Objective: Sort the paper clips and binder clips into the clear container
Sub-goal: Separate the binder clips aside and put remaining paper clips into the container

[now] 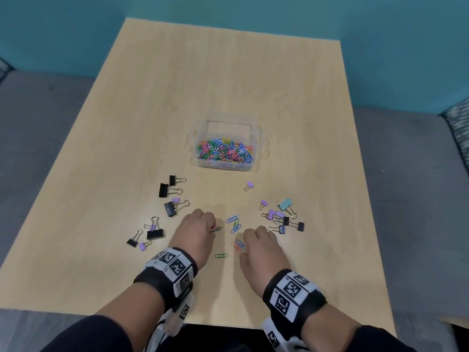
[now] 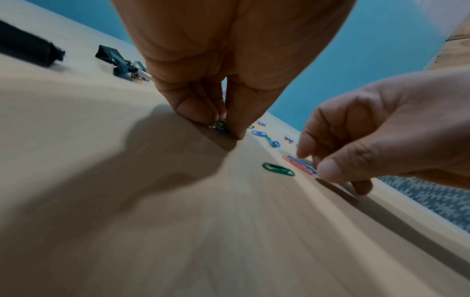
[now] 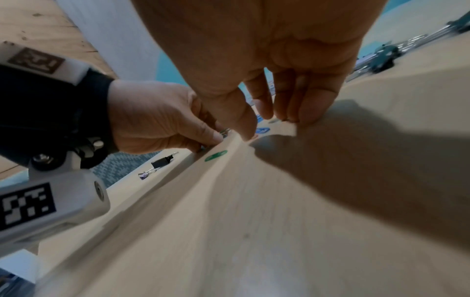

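The clear container [image 1: 255, 138] holds a heap of coloured paper clips [image 1: 224, 151]. My left hand [image 1: 212, 226] pinches a small bunch of paper clips [image 2: 219, 125], green among them, against the table with thumb and fingertips. My right hand [image 1: 247, 243] has its fingertips [image 3: 305, 112] down on the table beside an orange and a blue paper clip [image 2: 297, 164], thumb apart, nothing gripped. A single green clip [image 1: 221, 255] lies between the hands. Several blue and green clips [image 1: 234, 222] lie just beyond them.
Black and purple binder clips [image 1: 168, 189] are scattered left of my left hand. Purple, black and one teal binder clip [image 1: 285, 204] lie to the right, with a lone purple one [image 1: 249, 185] near the container. The wooden table [image 1: 228, 72] stretches beyond the container.
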